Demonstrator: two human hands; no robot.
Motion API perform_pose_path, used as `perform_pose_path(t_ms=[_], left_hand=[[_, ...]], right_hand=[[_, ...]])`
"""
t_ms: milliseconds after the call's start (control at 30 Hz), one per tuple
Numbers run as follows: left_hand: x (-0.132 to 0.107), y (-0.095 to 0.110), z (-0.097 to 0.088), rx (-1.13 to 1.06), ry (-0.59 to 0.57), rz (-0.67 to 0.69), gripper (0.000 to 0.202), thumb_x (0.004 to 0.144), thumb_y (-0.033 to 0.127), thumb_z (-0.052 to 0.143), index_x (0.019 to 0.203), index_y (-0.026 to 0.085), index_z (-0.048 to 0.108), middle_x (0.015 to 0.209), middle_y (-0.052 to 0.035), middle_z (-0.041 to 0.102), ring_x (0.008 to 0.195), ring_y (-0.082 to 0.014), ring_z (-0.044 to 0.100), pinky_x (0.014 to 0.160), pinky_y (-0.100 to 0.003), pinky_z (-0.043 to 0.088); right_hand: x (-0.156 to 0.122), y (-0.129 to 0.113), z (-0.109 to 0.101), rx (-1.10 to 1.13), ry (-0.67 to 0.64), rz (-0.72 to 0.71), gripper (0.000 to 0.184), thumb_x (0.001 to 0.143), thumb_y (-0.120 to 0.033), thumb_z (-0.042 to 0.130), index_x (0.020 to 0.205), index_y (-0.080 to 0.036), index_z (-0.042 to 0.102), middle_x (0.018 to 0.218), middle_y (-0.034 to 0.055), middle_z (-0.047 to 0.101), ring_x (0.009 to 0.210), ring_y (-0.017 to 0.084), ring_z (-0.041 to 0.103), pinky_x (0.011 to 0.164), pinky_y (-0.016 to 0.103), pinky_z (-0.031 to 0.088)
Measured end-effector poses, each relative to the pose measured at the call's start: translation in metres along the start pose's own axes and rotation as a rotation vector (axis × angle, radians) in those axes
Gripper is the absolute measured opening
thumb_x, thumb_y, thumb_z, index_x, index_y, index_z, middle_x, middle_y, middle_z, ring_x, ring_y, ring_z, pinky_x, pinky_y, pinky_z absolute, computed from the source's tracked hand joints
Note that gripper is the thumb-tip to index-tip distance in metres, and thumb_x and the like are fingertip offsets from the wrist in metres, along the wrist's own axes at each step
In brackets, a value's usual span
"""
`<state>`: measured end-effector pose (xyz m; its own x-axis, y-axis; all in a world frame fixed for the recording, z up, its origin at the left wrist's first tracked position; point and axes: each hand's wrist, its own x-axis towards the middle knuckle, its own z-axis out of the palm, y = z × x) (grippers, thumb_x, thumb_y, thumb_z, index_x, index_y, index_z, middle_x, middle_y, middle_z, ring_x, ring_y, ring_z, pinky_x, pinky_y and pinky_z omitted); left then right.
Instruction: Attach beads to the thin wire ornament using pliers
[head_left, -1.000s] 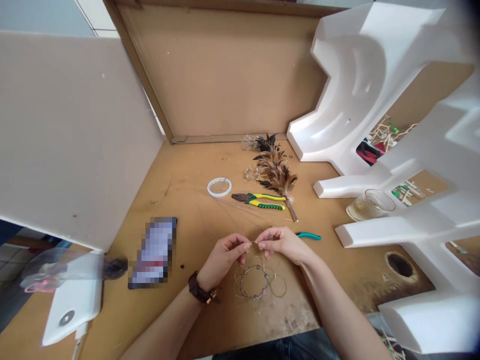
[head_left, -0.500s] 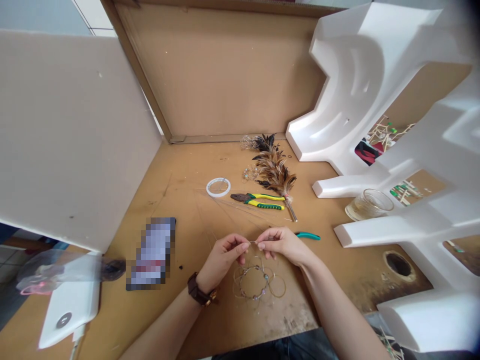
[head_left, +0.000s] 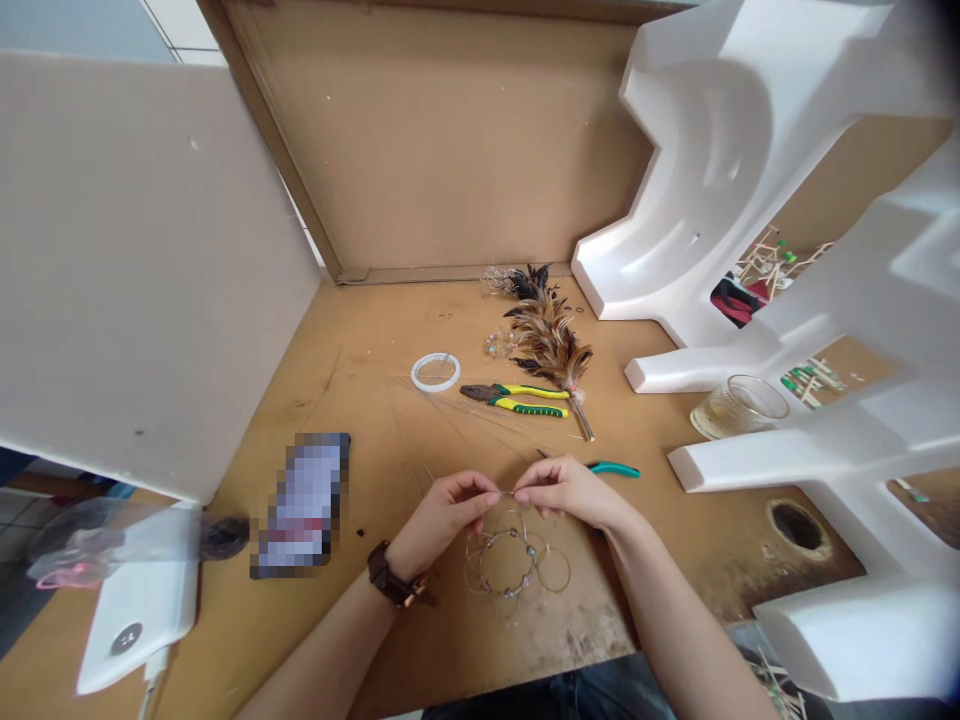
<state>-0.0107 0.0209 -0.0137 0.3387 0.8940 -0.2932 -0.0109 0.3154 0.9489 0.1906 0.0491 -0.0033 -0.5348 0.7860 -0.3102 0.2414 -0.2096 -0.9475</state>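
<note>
My left hand (head_left: 463,503) and my right hand (head_left: 559,488) face each other over the table, both pinched shut on a thin wire (head_left: 508,493) that spans the small gap between the fingertips. Below them hangs or lies a beaded wire ring (head_left: 532,552) with thin loops at its sides; I cannot tell whether it touches the table. Teal-handled pliers (head_left: 615,468) lie partly hidden behind my right hand. Beyond my hands are pliers with yellow-green handles (head_left: 529,392), a white ring-shaped spool (head_left: 413,372) and a bundle of brown feathers (head_left: 551,335).
A pixelated flat object (head_left: 304,500) lies to the left, near a white device with a cable (head_left: 142,610) and a plastic bag (head_left: 112,545). White foam pieces (head_left: 720,470) line the right side, with a glass (head_left: 731,410) between them. A cardboard wall (head_left: 457,140) stands behind.
Both hands keep their pinch on the wire and have barely moved. The fingertips sit slightly lower, and the view has shifted a little.
</note>
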Motion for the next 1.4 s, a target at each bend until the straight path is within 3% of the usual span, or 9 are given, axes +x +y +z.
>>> perform_pose_path(t_ms=[167,633,800,933,1100,1267,1400], left_hand=[[0.0,-0.002,0.002,-0.016,0.011,0.005,0.023,0.072,0.035,0.065,0.075,0.013,0.058,0.05,0.005,0.053,0.044,-0.0065,0.048,0.046,-0.018,0.038],[-0.003,0.003,0.003,-0.07,0.037,0.068,0.021,0.074,0.034,0.063,0.076,0.014,0.058,0.052,0.0036,0.057,0.048,-0.0086,0.053,0.052,-0.021,0.043],[-0.002,-0.001,0.005,-0.065,0.035,0.075,0.022,0.073,0.034,0.063,0.08,0.014,0.059,0.068,0.001,0.061,0.049,-0.0073,0.053,0.052,-0.022,0.045],[0.0,-0.008,0.008,0.022,0.063,0.015,0.024,0.07,0.036,0.065,0.075,0.013,0.059,0.051,0.0045,0.053,0.041,-0.0064,0.045,0.043,-0.019,0.038],[0.001,-0.009,0.01,0.091,0.126,0.038,0.025,0.067,0.037,0.066,0.07,0.013,0.062,0.046,0.0059,0.046,0.04,-0.0057,0.037,0.041,-0.018,0.03],[-0.001,-0.004,0.01,0.106,0.153,0.054,0.024,0.067,0.037,0.066,0.069,0.013,0.066,0.053,0.0027,0.053,0.044,-0.0062,0.037,0.042,-0.018,0.029],[-0.003,-0.001,0.008,0.111,0.158,0.084,0.022,0.063,0.035,0.069,0.065,0.014,0.067,0.055,0.0011,0.058,0.049,-0.0085,0.043,0.047,-0.019,0.033]], right_hand=[[0.002,0.001,0.003,0.042,-0.032,-0.011,0.025,0.067,-0.035,0.069,0.079,-0.014,0.065,0.064,-0.0017,0.059,0.047,0.005,0.047,0.042,0.018,0.031],[0.003,-0.003,0.011,0.149,0.05,-0.057,0.028,0.065,-0.039,0.07,0.076,-0.015,0.063,0.054,-0.004,0.054,0.047,0.007,0.047,0.046,0.02,0.036],[0.006,0.0,0.013,0.109,0.054,-0.052,0.028,0.064,-0.04,0.07,0.073,-0.015,0.061,0.055,-0.0038,0.055,0.045,0.007,0.047,0.045,0.02,0.037],[0.009,0.006,0.017,0.093,0.054,-0.061,0.031,0.062,-0.041,0.071,0.072,-0.016,0.055,0.055,-0.0052,0.054,0.045,0.007,0.048,0.044,0.02,0.038],[0.007,0.005,0.024,-0.018,0.117,-0.101,0.028,0.066,-0.036,0.069,0.076,-0.019,0.05,0.059,-0.0057,0.054,0.045,0.007,0.049,0.044,0.02,0.037],[0.0,-0.003,0.033,-0.155,0.105,-0.156,0.023,0.073,-0.023,0.06,0.094,-0.02,0.051,0.058,-0.0061,0.055,0.049,0.009,0.052,0.051,0.022,0.041],[-0.011,-0.014,0.021,-0.309,0.128,-0.158,0.03,0.075,-0.023,0.056,0.105,-0.02,0.052,0.068,-0.0018,0.061,0.06,0.012,0.057,0.059,0.024,0.045]])
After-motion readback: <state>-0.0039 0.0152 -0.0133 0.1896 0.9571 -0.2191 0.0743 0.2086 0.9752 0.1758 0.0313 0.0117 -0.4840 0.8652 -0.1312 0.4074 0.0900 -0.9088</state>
